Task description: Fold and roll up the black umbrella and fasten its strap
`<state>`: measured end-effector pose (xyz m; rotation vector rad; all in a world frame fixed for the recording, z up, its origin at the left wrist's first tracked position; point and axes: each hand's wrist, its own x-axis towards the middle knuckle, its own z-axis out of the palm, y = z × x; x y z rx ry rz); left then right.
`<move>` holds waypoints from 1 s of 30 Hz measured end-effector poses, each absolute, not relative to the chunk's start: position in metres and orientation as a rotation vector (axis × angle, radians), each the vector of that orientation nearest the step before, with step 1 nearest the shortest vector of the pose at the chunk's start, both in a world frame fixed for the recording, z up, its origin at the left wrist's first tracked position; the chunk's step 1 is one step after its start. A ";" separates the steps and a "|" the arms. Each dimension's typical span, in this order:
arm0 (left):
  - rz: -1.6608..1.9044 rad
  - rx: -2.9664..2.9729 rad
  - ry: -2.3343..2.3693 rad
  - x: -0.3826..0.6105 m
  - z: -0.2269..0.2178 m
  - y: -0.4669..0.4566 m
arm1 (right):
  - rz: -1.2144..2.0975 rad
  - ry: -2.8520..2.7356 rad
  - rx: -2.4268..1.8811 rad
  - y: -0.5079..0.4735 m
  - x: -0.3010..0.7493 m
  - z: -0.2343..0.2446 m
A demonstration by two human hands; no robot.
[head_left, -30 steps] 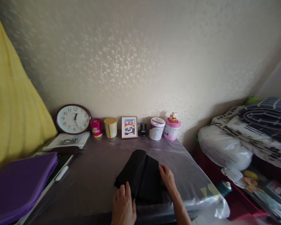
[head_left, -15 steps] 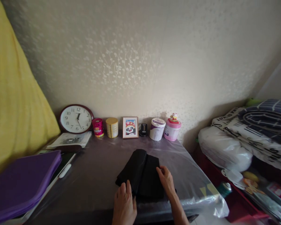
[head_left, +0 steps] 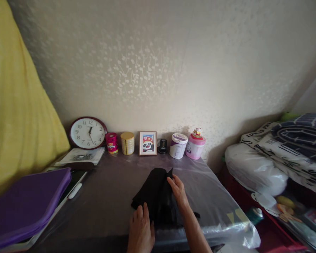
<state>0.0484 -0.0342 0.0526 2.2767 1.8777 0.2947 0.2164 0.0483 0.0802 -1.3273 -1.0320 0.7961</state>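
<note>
My left hand (head_left: 140, 228) lies flat, pinning the black cloth (head_left: 152, 191) at the table (head_left: 107, 189) middle, while my right hand (head_left: 177, 189) pinches its right flap, half turned over (this fold looks unfinished to me, and unsmoothed).

Head-worn view, forward-down (close over table (head_left: 107, 196))
</note>
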 end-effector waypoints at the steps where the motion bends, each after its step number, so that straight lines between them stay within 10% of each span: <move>1: 0.291 2.277 1.873 0.048 0.054 -0.034 | 0.793 -1.036 -1.326 0.053 0.211 0.080; 30: 0.611 2.375 1.682 0.021 0.013 -0.022 | 0.590 -1.569 -1.768 0.096 0.152 0.074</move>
